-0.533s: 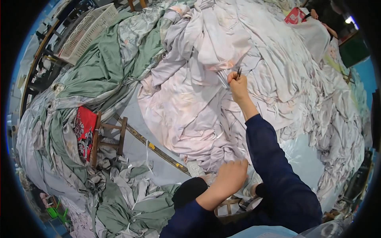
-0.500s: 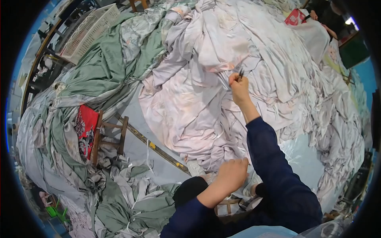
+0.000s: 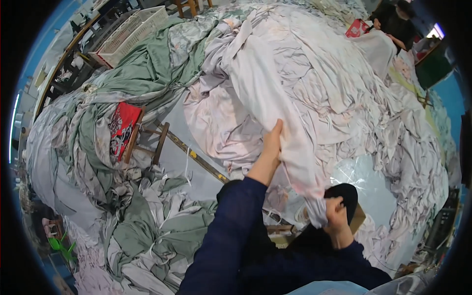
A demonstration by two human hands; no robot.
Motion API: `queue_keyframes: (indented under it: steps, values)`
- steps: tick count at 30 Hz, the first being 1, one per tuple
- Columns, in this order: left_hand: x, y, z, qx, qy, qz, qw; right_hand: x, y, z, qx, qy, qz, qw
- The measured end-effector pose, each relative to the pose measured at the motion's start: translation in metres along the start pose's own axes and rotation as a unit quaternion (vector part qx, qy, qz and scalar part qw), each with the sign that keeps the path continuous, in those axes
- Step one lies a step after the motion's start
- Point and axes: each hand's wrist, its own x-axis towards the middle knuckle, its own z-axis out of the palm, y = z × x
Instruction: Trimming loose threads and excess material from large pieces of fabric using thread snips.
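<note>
Workroom floor, mostly buried in fabric. Biggest thing: pale pinkish heap (image 3: 339, 73), over the floor's far edge and down its right edge. Next, green and grey fabric (image 3: 142, 64), rumpled, along the left edge to the near left corner. Bare grey sheet (image 3: 174, 169) shows between them. Pale cloth (image 3: 260, 73), a long piece, runs from the far middle of the heap toward the near edge, its near end bunched above the wearer's dark-trousered legs (image 3: 295, 246). Another person (image 3: 400, 24) in dark clothes at the far right corner, pale fabric in front. White slatted basket (image 3: 132, 37), far left corner. Wooden stool (image 3: 161, 144) with red printed cover (image 3: 124, 129), by the bare sheet's left edge. Dark strip with yellow marks (image 3: 194, 156) crosses that sheet slantwise. Left hand (image 3: 269, 150) touches the pale cloth's left edge partway along, thumb up; fingers hidden, can't tell if gripping. Right hand (image 3: 337, 216) fisted, clamped on the bunched near end. Small green plastic item (image 3: 61, 247), near left corner.
</note>
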Motion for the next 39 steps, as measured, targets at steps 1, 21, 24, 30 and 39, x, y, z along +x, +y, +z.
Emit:
queue_keyframes:
  steps: [1, 21, 24, 30, 39]
  values:
    - [-0.005, -0.002, 0.003, 0.001, -0.003, -0.001, 1.000, -0.033, -0.002, -0.002, 0.056, 0.002, 0.017, 0.998]
    - [-0.239, -0.023, -0.045, 0.445, -0.128, 0.409, 0.786, -0.174, -0.030, -0.106, 0.275, -0.110, -0.157, 0.942]
    - [-0.350, -0.012, 0.132, 0.157, -0.163, 0.297, 0.928, -0.200, -0.086, -0.089, 0.304, -0.177, -0.280, 0.893]
    - [-0.362, 0.050, 0.101, 0.254, -0.074, 0.261, 0.928, -0.190, -0.044, -0.041, -0.027, -0.309, -0.268, 0.912]
    - [-0.314, -0.042, -0.225, 0.027, -0.031, 0.025, 0.999, -0.123, 0.092, 0.000, -0.124, -0.358, -0.065, 0.923]
